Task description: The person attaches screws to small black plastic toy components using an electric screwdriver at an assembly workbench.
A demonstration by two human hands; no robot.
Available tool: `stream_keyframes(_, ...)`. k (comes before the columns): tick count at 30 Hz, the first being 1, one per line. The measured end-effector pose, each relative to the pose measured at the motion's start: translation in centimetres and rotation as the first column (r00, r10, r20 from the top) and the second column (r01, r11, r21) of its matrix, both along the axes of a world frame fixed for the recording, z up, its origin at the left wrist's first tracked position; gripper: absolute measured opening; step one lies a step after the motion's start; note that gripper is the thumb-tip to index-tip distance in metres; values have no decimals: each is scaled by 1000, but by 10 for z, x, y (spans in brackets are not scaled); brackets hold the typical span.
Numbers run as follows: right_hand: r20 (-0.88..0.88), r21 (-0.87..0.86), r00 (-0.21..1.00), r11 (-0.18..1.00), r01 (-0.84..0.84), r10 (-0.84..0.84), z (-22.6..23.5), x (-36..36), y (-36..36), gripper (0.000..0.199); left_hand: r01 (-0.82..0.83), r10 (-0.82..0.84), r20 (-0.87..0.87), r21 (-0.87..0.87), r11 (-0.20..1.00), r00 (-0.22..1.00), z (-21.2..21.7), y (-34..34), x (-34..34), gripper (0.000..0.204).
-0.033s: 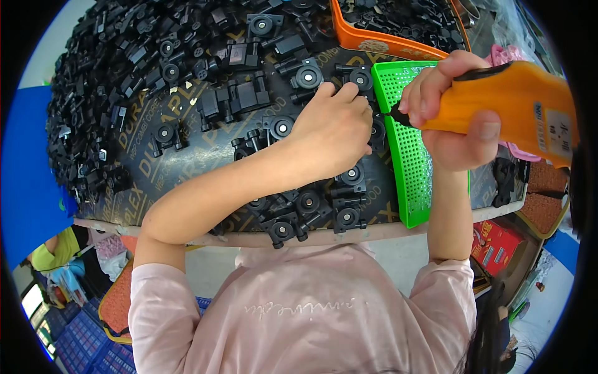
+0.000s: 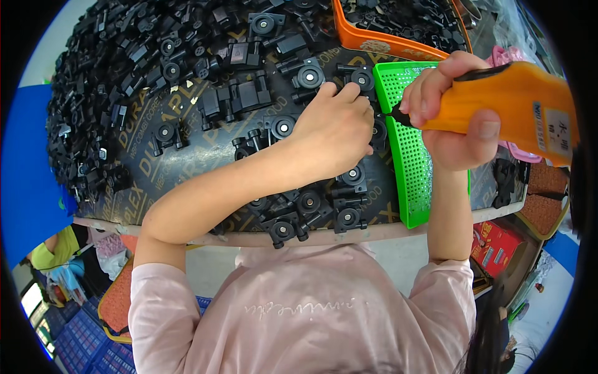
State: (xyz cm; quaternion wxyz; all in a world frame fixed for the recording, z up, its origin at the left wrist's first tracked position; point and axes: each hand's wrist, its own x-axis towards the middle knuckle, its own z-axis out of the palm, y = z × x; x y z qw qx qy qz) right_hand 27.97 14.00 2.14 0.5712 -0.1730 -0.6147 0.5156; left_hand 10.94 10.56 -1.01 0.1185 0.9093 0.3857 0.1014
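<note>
My right hand [image 2: 464, 118] is wrapped around an orange electric screwdriver [image 2: 517, 106]. Its dark tip points left, reaching past the edge of a green perforated tray [image 2: 411, 168] to my left hand [image 2: 339, 128]. The fingers of my left hand are curled down over a black plastic part [image 2: 379, 134], which shows only at the hand's right side. Similar black parts with round hubs lie about this hand, one just beyond the fingers [image 2: 362, 79] and others nearer the table edge [image 2: 309, 201]. The contact between the screwdriver's tip and the part is too small to make out.
A large heap of black plastic parts [image 2: 143, 50] covers the far left of the dark table. An orange bin [image 2: 367, 43] of small black pieces stands behind the green tray. Below the table's right side is a red box [image 2: 495, 246]; blue crates [image 2: 90, 340] are at lower left.
</note>
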Motion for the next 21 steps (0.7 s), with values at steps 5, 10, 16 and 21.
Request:
stream_keyframes(5, 84, -76, 996, 997, 34, -27, 7, -7, -5, 60, -2, 1, 17, 38, 999, 1000, -4, -1, -2, 45)
stream_keyframes(10, 183, -126, 983, 991, 43, -20, 8, -10, -4, 58, 0, 0, 44, 9, 1000, 999, -4, 0, -3, 46)
stream_keyframes(16, 129, -168, 975, 973, -158, 180, 5, -4, 7, 59, 10, -12, 43, 38, 999, 999, -5, -1, -2, 46)
stream_keyframes(21, 88, -201, 971, 959, -201, 222, 14, -1, 12, 72, 22, -22, -11, 32, 999, 1000, -3, -1, -1, 47)
